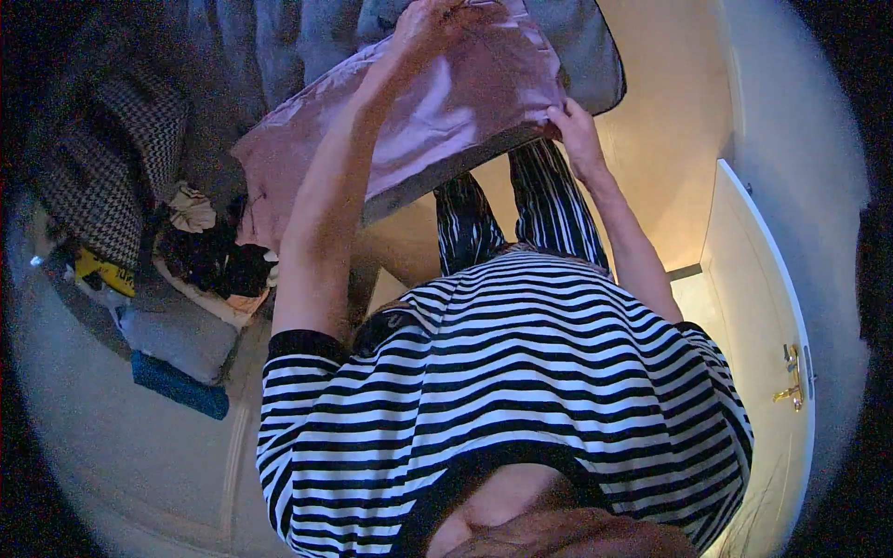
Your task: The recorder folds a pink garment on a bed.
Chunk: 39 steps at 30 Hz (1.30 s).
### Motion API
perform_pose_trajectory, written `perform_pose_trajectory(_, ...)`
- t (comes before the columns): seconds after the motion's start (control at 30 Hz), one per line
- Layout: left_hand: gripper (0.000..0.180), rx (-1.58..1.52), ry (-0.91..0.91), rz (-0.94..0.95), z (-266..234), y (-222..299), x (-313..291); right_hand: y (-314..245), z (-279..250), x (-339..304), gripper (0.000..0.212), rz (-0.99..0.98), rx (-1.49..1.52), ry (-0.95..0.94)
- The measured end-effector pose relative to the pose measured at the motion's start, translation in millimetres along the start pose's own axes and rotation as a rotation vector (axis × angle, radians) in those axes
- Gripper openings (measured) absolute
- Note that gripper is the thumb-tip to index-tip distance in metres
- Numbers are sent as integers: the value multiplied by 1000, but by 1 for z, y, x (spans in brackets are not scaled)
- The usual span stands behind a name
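A wide piece of pink cloth [465, 102] with pale creases lies over the near edge of the bed, its left end hanging down. Its exact kind I cannot make out. My right hand [579, 135] pinches the cloth's right edge between thumb and fingers. Higher up, my left hand [433, 23] is closed on the far part of the same cloth, with my left forearm crossing over it. The frame's top edge and dim light partly hide the left fingers.
Grey-blue bedding [270, 46] spreads behind the cloth. At left are a houndstooth fabric [93, 200], a heap of dark clothes [209, 260], a yellow item [107, 272] and a teal roll [179, 384]. A white door [758, 279] with a brass handle [791, 391] stands ajar at right.
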<state>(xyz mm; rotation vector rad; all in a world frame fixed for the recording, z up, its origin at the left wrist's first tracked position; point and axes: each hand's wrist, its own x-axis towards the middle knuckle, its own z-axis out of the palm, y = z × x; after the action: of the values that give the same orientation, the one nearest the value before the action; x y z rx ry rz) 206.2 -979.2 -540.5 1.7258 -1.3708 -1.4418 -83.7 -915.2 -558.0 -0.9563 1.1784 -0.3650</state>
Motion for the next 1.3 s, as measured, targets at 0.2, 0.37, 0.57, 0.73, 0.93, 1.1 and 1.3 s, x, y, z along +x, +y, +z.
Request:
perform_pose_trajectory(0.2,21,715,22,99,13,25,5,35,-6,6,17,130,-122,0)
perform_pose_trajectory(0.37,24,677,152,159,5,42,-9,13,-2,2,16,52,-65,-21)
perform_pose_trajectory(0.57,23,657,219,40,24,32,2,19,-15,1,15,49,-73,-21)
perform_pose_trajectory(0.73,21,660,285,53,31,34,0,10,-12,-5,17,1,-528,175)
perform_pose_trajectory(0.93,34,709,236,-11,45,39,9,-91,44,-9,23,-518,-758,-54)
perform_pose_trajectory(1.1,37,597,169,99,62,32,30,-86,51,41,39,-113,-1246,-87)
perform_pose_trajectory(1.3,22,513,539,312,73,48,14,-35,-11,105,46,-1127,-2220,-76)
